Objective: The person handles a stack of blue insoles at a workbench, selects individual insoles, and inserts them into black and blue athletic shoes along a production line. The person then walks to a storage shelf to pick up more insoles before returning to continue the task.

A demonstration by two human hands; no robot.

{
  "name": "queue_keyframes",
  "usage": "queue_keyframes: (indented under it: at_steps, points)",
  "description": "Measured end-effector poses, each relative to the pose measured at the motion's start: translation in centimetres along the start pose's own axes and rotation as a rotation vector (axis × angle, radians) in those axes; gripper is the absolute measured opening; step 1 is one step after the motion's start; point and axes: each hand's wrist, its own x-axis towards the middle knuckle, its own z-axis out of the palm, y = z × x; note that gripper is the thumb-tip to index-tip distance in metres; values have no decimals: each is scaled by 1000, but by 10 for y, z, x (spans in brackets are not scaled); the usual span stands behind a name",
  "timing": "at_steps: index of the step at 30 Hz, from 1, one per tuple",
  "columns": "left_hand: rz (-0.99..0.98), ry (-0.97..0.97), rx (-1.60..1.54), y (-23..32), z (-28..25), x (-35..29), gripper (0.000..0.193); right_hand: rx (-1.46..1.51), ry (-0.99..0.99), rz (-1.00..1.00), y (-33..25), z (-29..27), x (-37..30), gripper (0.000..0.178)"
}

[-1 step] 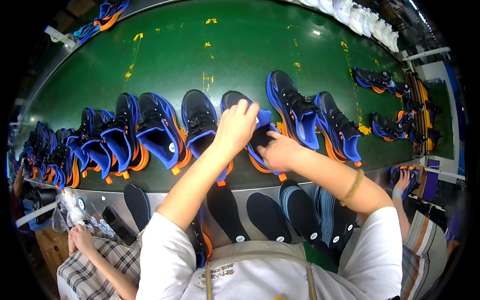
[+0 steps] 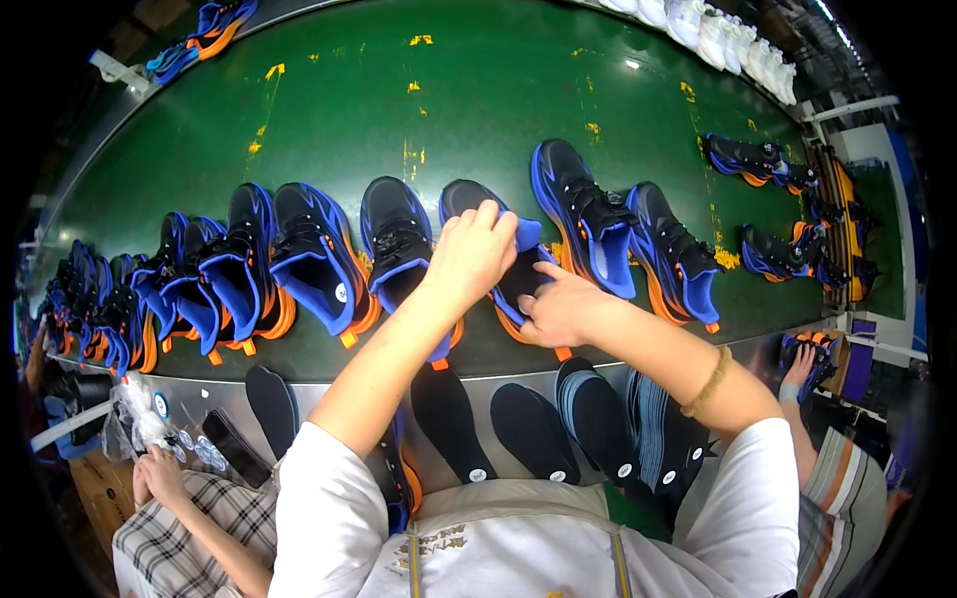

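Note:
A black and blue sneaker (image 2: 462,196) with an orange sole lies toe away from me on the green table. My left hand (image 2: 473,254) is closed on its tongue, pulling the blue lining up. Into the shoe's opening reach the fingers of my right hand (image 2: 566,307), index finger stretched out and the others curled at the collar. What they touch deep inside is hidden. Just left of my left wrist stands a matching sneaker (image 2: 394,214), and another sneaker (image 2: 578,194) sits right of the one I handle.
More matching sneakers (image 2: 309,244) line the left side. Along the metal edge before me lie black insoles (image 2: 451,419), some in stacks (image 2: 596,404). A co-worker's hands (image 2: 158,478) rest at left; another person's hand (image 2: 799,369) touches a shoe at right. White shoes (image 2: 713,40) stand far right.

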Motion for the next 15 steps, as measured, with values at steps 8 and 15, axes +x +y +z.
queue_keyframes:
  at_steps: [8,15]
  points:
    - [5,-290,43,6,-10,6,27,267,682,122,-16,54,-25,27]
    - [402,-245,391,46,-33,-37,14,750,1117,272,-64,138,-52,27]
